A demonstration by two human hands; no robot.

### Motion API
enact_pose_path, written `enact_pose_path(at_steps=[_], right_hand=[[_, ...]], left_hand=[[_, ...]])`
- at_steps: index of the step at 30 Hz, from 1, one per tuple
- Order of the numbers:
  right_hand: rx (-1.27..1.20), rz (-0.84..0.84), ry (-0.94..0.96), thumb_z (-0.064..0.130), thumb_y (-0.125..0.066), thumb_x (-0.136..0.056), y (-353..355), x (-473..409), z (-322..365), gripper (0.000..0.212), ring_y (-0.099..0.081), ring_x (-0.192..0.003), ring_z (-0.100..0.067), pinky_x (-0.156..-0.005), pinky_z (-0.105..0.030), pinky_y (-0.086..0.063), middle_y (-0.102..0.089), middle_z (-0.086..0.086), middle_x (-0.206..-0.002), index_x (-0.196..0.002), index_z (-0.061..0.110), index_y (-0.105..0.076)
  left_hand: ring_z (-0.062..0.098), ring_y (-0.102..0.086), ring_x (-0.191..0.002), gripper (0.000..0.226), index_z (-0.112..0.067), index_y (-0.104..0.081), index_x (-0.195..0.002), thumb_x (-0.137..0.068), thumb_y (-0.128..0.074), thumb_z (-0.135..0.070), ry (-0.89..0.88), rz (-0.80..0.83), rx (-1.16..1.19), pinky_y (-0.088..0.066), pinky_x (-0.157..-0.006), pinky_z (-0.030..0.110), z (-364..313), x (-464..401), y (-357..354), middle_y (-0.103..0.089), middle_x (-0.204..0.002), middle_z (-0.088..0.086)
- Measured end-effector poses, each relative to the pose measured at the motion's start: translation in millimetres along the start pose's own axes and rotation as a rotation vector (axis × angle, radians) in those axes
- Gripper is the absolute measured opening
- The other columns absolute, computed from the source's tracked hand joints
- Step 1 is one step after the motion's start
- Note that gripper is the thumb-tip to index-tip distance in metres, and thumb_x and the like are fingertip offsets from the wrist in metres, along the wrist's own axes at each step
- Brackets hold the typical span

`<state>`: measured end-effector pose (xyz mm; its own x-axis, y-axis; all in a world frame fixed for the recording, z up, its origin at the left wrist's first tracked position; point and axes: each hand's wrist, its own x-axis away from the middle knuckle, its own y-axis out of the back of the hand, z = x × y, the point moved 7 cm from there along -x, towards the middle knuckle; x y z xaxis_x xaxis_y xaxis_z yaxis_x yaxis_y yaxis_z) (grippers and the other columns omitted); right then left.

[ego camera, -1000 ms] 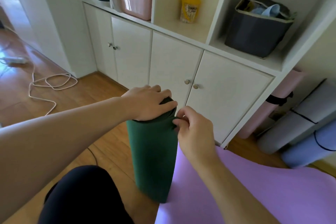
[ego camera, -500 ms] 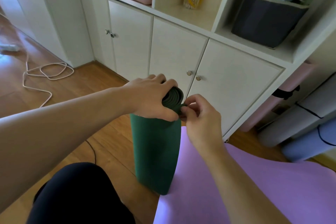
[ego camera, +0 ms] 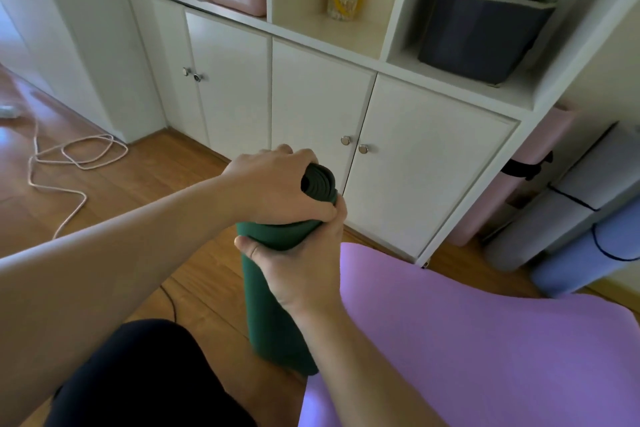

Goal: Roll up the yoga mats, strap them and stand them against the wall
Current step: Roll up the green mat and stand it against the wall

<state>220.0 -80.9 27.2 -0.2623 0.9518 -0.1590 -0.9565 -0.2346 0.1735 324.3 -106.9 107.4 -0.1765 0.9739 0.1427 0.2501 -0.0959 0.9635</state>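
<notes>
Holding the rolled green mat (ego camera: 273,302) upright on the floor (ego camera: 166,184), my left grip (ego camera: 277,189) clamped over its top and right grip (ego camera: 294,263) wrapped just below, I judge any slackening lets the unstrapped coil spring loose.

- Dark green yoga mat (ego camera: 277,305): rolled into a tight cylinder, standing on end on the wooden floor (ego camera: 194,274), tilting slightly, spiral end facing up.
- Purple mat (ego camera: 467,340): lying unrolled on the floor, just right of the green roll.
- Pink mat (ego camera: 512,191), grey mat (ego camera: 568,198) and blue mat (ego camera: 588,253): rolled, each showing a dark strap, leaning at far right beside the cabinet (ego camera: 398,166).
</notes>
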Motion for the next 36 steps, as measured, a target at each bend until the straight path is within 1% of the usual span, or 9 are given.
enact_pose_path(at_steps=[4, 8, 12, 18, 24, 27, 30, 33, 36], right_hand=[[-0.049, 0.001, 0.067, 0.029, -0.106, -0.055, 30.5, 4.7, 14.2, 0.104, -0.065, -0.118, 0.001, -0.099, -0.026, -0.056, -0.064, 0.023, -0.128, -0.135, 0.044, -0.04], [-0.138, -0.028, 0.104, 0.014, -0.105, -0.058, 63.0, -1.0, 22.1, 0.105, -0.066, -0.123, -0.007, -0.102, -0.033, -0.056, -0.067, 0.016, -0.131, -0.142, 0.028, -0.044], [-0.166, 0.035, 0.088, 0.01, -0.101, -0.057, 81.0, 3.9, 14.0, 0.109, -0.063, -0.127, -0.008, -0.104, -0.036, -0.057, -0.066, 0.016, -0.133, -0.147, 0.025, -0.043], [-0.249, 0.186, -0.016, -0.018, -0.091, -0.066, 111.2, 15.7, 0.6, 0.107, -0.063, -0.126, -0.01, -0.102, -0.045, -0.059, -0.067, 0.007, -0.133, -0.149, 0.025, -0.038], [-0.206, 0.258, -0.156, -0.015, -0.083, -0.073, 172.7, 21.6, -18.2, 0.095, -0.064, -0.126, -0.01, -0.097, -0.038, -0.061, -0.068, 0.007, -0.132, -0.145, 0.032, -0.043], [-0.255, 0.264, -0.236, 0.003, -0.075, -0.076, 218.8, 23.8, -19.4, 0.071, -0.066, -0.125, -0.022, -0.101, -0.049, -0.06, -0.07, -0.002, -0.131, -0.14, 0.025, -0.054], [-0.466, 0.173, -0.36, 0.022, -0.067, -0.084, 258.3, 27.4, -25.5, 0.055, -0.066, -0.125, -0.035, -0.1, -0.064, -0.057, -0.069, -0.015, -0.132, -0.137, 0.012, -0.063], [-0.414, 0.027, -0.389, 0.024, -0.062, -0.104, 278.8, 33.3, -35.8, 0.026, -0.069, -0.119, -0.031, -0.092, -0.062, -0.061, -0.074, -0.01, -0.122, -0.128, 0.014, -0.066], [-0.33, -0.03, -0.362, 0.022, -0.061, -0.106, 276.9, 37.2, -45.0, 0.017, -0.07, -0.116, -0.023, -0.086, -0.056, -0.065, -0.075, -0.003, -0.12, -0.122, 0.02, -0.067]], left_hand=[[0.012, -0.059, -0.119, 0.11, -0.058, -0.032, -0.147, -0.05, -0.07, -0.092, -0.086, 0.081, 0.312, -0.052, -0.102, 0.04, 7.7, 17.6, 20.1, -0.057, -0.134, -0.023], [0.003, -0.053, -0.135, 0.136, -0.052, -0.028, -0.156, -0.042, -0.102, -0.063, -0.239, 0.079, 0.713, -0.045, -0.115, 0.037, 10.3, 33.2, 9.1, -0.056, -0.142, -0.026], [-0.004, -0.054, -0.131, 0.122, -0.034, -0.036, -0.15, -0.052, -0.106, -0.019, -0.375, 0.052, 0.777, -0.049, -0.099, 0.012, -22.2, 41.8, -10.3, -0.06, -0.136, -0.025], [0.004, -0.064, -0.121, 0.109, -0.038, -0.047, -0.138, -0.047, -0.107, -0.033, -0.366, -0.168, 0.756, -0.054, -0.103, 0.04, -59.0, 41.2, -16.1, -0.067, -0.128, -0.018], [0.011, -0.068, -0.115, 0.096, -0.039, -0.053, -0.129, -0.047, -0.103, -0.04, -0.444, -0.163, 0.704, -0.057, -0.095, 0.044, -112.5, 34.2, -22.8, -0.07, -0.122, -0.012], [0.008, -0.067, -0.115, 0.099, -0.04, -0.052, -0.13, -0.045, -0.102, -0.047, -0.476, -0.143, 0.676, -0.056, -0.095, 0.039, -140.9, 32.4, -32.8, -0.069, -0.122, -0.016], [0.001, -0.064, -0.115, 0.097, -0.044, -0.049, -0.128, -0.047, -0.103, -0.043, -0.504, -0.137, 0.655, -0.052, -0.094, 0.028, -170.2, 31.8, -43.6, -0.066, -0.12, -0.024], [0.001, -0.062, -0.118, 0.1, -0.043, -0.046, -0.132, -0.051, -0.104, -0.037, -0.537, -0.095, 0.638, -0.051, -0.094, 0.022, -193.3, 30.9, -59.3, -0.065, -0.121, -0.025], [0.0, -0.06, -0.122, 0.104, -0.044, -0.043, -0.136, -0.053, -0.105, -0.035, -0.547, -0.036, 0.621, -0.051, -0.096, 0.02, -196.6, 32.3, -69.7, -0.062, -0.126, -0.026]])
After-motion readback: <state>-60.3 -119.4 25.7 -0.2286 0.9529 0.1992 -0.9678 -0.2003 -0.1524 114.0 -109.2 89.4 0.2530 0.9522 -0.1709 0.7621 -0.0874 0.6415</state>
